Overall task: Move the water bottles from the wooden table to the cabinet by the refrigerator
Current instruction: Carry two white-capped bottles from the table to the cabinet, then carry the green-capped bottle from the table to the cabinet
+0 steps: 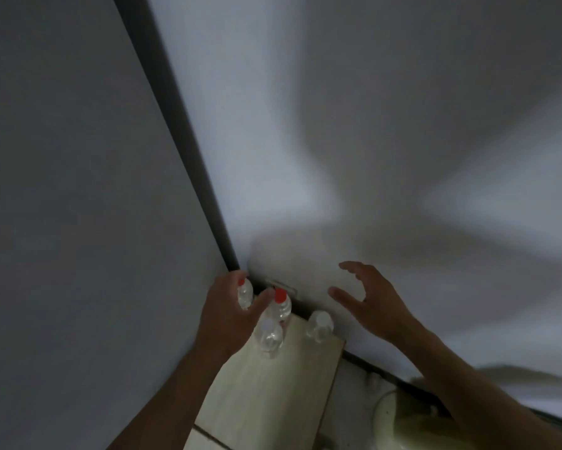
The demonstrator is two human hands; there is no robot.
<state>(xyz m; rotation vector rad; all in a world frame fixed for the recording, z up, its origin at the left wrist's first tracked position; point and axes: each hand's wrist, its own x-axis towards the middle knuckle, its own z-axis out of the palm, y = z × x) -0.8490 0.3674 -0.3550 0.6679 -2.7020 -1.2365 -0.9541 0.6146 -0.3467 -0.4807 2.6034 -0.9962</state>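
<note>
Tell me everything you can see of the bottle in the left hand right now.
The bottle in the left hand is small, clear plastic with a red cap, upright or nearly so. The left hand wraps around it, thumb and fingers hiding much of its body and base. It sits at the cabinet top's far left corner, against the refrigerator side, close beside another red-capped bottle. Whether its base rests down is hidden.
</note>
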